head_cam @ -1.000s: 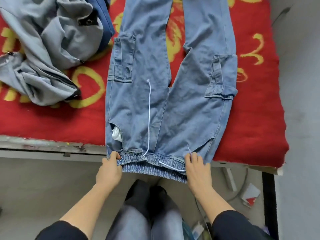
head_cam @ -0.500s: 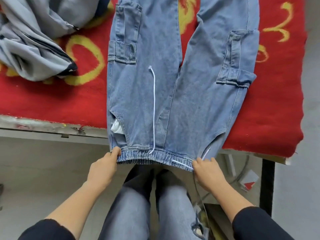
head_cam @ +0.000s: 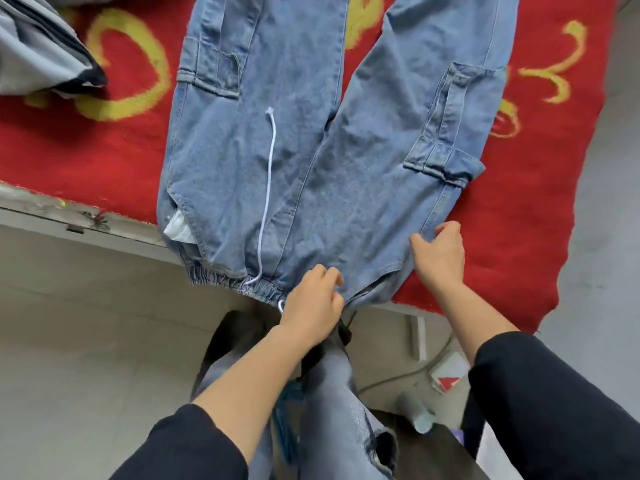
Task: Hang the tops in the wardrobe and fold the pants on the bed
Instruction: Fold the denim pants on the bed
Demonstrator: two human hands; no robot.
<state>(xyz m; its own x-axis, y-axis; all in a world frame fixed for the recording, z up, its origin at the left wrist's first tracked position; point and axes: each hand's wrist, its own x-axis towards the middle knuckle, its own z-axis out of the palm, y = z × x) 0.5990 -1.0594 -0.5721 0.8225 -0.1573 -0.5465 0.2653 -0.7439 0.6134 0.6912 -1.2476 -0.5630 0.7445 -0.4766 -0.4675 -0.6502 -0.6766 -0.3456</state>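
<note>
Your left hand [head_cam: 311, 303] is now gripping the waistband [head_cam: 225, 280] near its middle instead of its corner, and your right hand [head_cam: 440, 254] is pinching the side seam [head_cam: 437, 206] just beyond. The jeans [head_cam: 277, 168] are lying flat on the bed [head_cam: 86, 161], stretching away from both grips. The denim is likely handling soft yet weighty, so keep to thick seams.

Pale floor [head_cam: 86, 341]: red-and-white box [head_cam: 448, 375], cable [head_cam: 398, 377] beside it, teal cylinder [head_cam: 417, 412] nearby.

blue cargo jeans [head_cam: 311, 150], flat on bed [head_cam: 86, 161]
</note>
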